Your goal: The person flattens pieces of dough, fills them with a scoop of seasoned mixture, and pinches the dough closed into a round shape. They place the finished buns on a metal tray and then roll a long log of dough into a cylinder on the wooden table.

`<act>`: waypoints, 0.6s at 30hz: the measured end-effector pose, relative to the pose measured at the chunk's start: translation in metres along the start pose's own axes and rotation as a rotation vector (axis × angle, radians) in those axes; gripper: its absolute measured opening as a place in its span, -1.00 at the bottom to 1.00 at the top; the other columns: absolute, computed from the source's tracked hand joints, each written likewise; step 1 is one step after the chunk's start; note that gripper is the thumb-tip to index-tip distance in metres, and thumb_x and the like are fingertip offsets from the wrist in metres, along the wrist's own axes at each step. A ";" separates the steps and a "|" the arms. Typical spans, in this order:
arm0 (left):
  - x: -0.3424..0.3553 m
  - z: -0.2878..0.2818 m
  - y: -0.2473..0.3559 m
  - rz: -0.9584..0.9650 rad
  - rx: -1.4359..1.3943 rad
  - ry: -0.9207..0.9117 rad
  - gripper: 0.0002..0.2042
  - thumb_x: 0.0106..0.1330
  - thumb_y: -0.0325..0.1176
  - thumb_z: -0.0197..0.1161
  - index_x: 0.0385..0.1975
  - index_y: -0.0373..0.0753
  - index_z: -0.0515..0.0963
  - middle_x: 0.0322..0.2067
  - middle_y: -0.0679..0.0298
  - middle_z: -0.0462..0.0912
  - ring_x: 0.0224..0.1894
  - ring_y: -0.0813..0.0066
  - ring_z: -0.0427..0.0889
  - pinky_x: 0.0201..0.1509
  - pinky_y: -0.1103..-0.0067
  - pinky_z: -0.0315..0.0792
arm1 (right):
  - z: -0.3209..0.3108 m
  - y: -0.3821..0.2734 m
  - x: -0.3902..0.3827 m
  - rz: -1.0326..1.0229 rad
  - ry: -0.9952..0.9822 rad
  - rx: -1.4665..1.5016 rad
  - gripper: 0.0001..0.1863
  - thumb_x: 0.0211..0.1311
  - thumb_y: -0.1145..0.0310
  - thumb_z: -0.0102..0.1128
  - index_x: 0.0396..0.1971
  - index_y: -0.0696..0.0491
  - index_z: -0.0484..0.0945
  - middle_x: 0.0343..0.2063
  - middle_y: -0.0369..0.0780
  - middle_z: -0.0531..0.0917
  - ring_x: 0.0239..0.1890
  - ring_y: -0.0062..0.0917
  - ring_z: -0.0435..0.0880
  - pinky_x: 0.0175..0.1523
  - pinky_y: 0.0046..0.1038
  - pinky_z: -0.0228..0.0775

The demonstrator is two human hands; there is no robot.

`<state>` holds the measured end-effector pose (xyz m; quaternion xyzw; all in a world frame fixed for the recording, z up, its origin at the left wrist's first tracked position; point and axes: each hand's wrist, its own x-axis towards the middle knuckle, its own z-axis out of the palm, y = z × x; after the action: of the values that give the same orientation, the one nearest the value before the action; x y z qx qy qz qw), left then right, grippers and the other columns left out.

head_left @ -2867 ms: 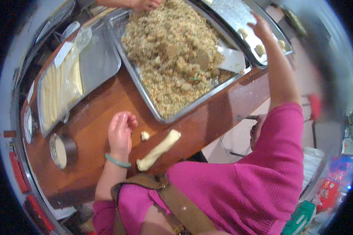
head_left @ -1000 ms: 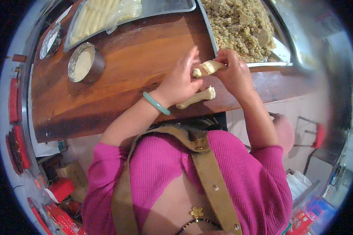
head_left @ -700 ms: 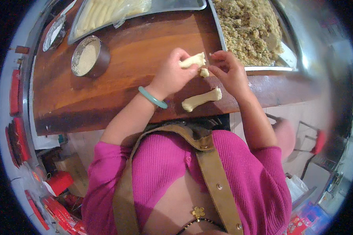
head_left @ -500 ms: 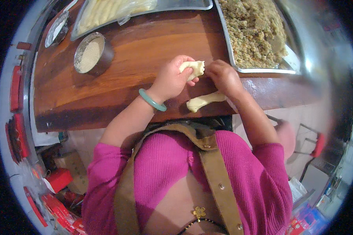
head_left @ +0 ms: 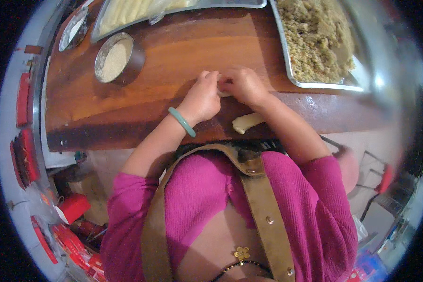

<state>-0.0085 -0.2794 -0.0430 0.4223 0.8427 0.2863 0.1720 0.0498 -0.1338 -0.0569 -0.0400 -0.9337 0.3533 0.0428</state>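
Note:
Over the near part of the wooden table, my two hands meet around a pale piece of dough (head_left: 225,94), of which only a small strip shows between them. My left hand (head_left: 203,97), with a green bangle at its wrist, is closed on it from the left. From the right, my right hand (head_left: 245,86) bends its fingers over the same piece; its fingertips are partly hidden. Nearer to me, a short roll of pale dough (head_left: 246,124) lies on the table, its right end covered by my right forearm.
At the back right stands a metal tray (head_left: 292,77) heaped with crumbly yellowish-brown filling (head_left: 315,44). A metal bowl of pale powder (head_left: 115,61) sits left on the wooden table (head_left: 188,51). Behind it is a tray of dough rolls (head_left: 136,11) under plastic, beside another bowl (head_left: 74,30).
My right hand has come left onto the dough in my left hand, which now hides most of it with the fingers. The view has shifted slightly; the roll on the table stays put.

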 end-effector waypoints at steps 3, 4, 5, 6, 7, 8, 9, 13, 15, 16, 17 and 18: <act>0.005 -0.017 0.005 0.028 0.140 -0.179 -0.51 0.03 -0.43 0.09 0.00 -0.43 0.21 -0.08 -0.07 0.33 0.01 0.03 0.33 0.11 0.40 0.23 | 0.008 0.011 0.001 -0.130 -0.004 -0.051 -0.83 -0.11 0.37 0.16 -0.43 0.02 0.57 -0.44 -0.12 0.55 -0.38 -0.21 0.53 -0.24 -0.29 0.37; 0.011 -0.023 0.005 0.034 0.193 -0.183 -0.51 0.04 -0.42 0.08 0.01 -0.43 0.20 -0.06 -0.07 0.32 0.01 0.04 0.33 0.11 0.40 0.23 | 0.003 0.014 -0.005 -0.166 -0.018 -0.041 -0.80 -0.09 0.36 0.16 -0.38 0.03 0.56 -0.41 -0.12 0.55 -0.37 -0.20 0.53 -0.24 -0.28 0.37; 0.012 -0.030 0.004 0.022 0.250 -0.184 -0.52 0.06 -0.42 0.07 0.02 -0.43 0.20 -0.04 -0.06 0.30 0.02 0.04 0.32 0.11 0.41 0.24 | -0.015 0.008 -0.015 -0.213 -0.001 0.049 -0.75 -0.05 0.37 0.18 -0.30 0.08 0.53 -0.39 -0.13 0.55 -0.35 -0.30 0.57 -0.27 -0.34 0.40; 0.014 -0.032 0.004 0.006 0.304 -0.187 -0.52 0.07 -0.41 0.06 0.03 -0.43 0.19 -0.02 -0.06 0.29 0.02 0.05 0.32 0.10 0.41 0.24 | -0.030 0.006 -0.024 -0.154 0.047 0.112 -0.74 -0.05 0.39 0.19 -0.29 0.08 0.52 -0.39 -0.14 0.56 -0.36 -0.35 0.57 -0.28 -0.38 0.40; 0.020 -0.024 0.001 0.128 0.300 0.039 -0.59 0.11 -0.36 0.04 -0.03 -0.36 0.30 -0.02 -0.03 0.31 0.07 0.04 0.28 0.10 0.31 0.22 | -0.045 0.007 -0.032 -0.096 0.095 0.176 -0.73 -0.04 0.40 0.20 -0.27 0.09 0.51 -0.40 -0.15 0.56 -0.36 -0.41 0.58 -0.30 -0.42 0.41; 0.026 -0.015 0.004 0.251 0.396 0.074 -0.55 0.11 -0.30 0.06 0.01 -0.36 0.27 0.04 -0.01 0.25 0.12 0.07 0.20 0.14 0.29 0.14 | -0.055 0.010 -0.040 -0.033 0.142 0.247 -0.72 -0.04 0.42 0.21 -0.25 0.10 0.50 -0.41 -0.16 0.56 -0.36 -0.46 0.59 -0.31 -0.46 0.41; 0.034 -0.006 0.009 0.373 0.491 0.113 -0.50 0.11 -0.23 0.08 0.04 -0.35 0.24 0.09 0.01 0.18 0.18 0.10 0.12 0.19 0.27 0.07 | -0.063 0.022 -0.042 -0.028 0.250 0.262 -0.76 -0.04 0.47 0.22 -0.29 0.10 0.51 -0.38 -0.19 0.56 -0.37 -0.55 0.57 -0.34 -0.56 0.41; 0.048 0.021 0.012 0.390 0.537 -0.095 -0.30 0.09 0.03 0.08 0.14 -0.33 0.11 0.24 0.07 -0.08 0.30 0.14 -0.17 0.29 0.21 -0.18 | -0.119 0.068 -0.053 0.039 0.495 -0.011 -0.77 -0.06 0.49 0.22 -0.31 0.10 0.53 -0.31 -0.21 0.57 -0.32 -0.50 0.55 -0.24 -0.54 0.40; 0.046 0.024 0.012 0.353 0.576 -0.187 -0.26 0.06 0.08 0.09 0.15 -0.31 0.09 0.24 0.06 -0.11 0.30 0.09 -0.18 0.27 0.16 -0.18 | -0.144 0.100 -0.062 0.075 0.579 -0.232 -0.69 -0.11 0.43 0.25 -0.26 0.11 0.51 -0.24 -0.14 0.54 -0.19 -0.35 0.51 -0.09 -0.42 0.34; 0.050 0.023 0.014 0.328 0.591 -0.180 -0.25 0.06 0.08 0.08 0.16 -0.29 0.09 0.25 0.07 -0.11 0.30 0.09 -0.19 0.27 0.14 -0.19 | -0.157 0.111 -0.065 0.100 0.621 -0.347 -0.61 -0.15 0.38 0.28 -0.23 0.12 0.48 -0.19 -0.07 0.51 -0.11 -0.25 0.47 0.01 -0.34 0.29; 0.054 0.022 0.018 0.304 0.612 -0.179 -0.25 0.06 0.09 0.08 0.17 -0.28 0.08 0.25 0.07 -0.12 0.30 0.08 -0.20 0.26 0.12 -0.19 | -0.160 0.137 -0.066 0.170 0.676 -0.520 -0.50 -0.11 0.24 0.26 -0.13 0.14 0.41 -0.13 -0.04 0.46 -0.07 -0.17 0.42 0.04 -0.31 0.25; 0.052 0.023 0.021 0.267 0.628 -0.180 -0.25 0.06 0.09 0.08 0.17 -0.26 0.08 0.25 0.07 -0.12 0.30 0.08 -0.20 0.26 0.10 -0.19 | -0.159 0.144 -0.062 0.233 0.638 -0.559 -0.47 -0.10 0.19 0.24 -0.11 0.14 0.39 -0.12 -0.04 0.46 -0.07 -0.14 0.41 0.04 -0.30 0.26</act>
<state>-0.0146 -0.2195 -0.0501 0.5847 0.8084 -0.0051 0.0685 0.1350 0.0715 -0.0364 -0.2620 -0.9227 0.0598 0.2763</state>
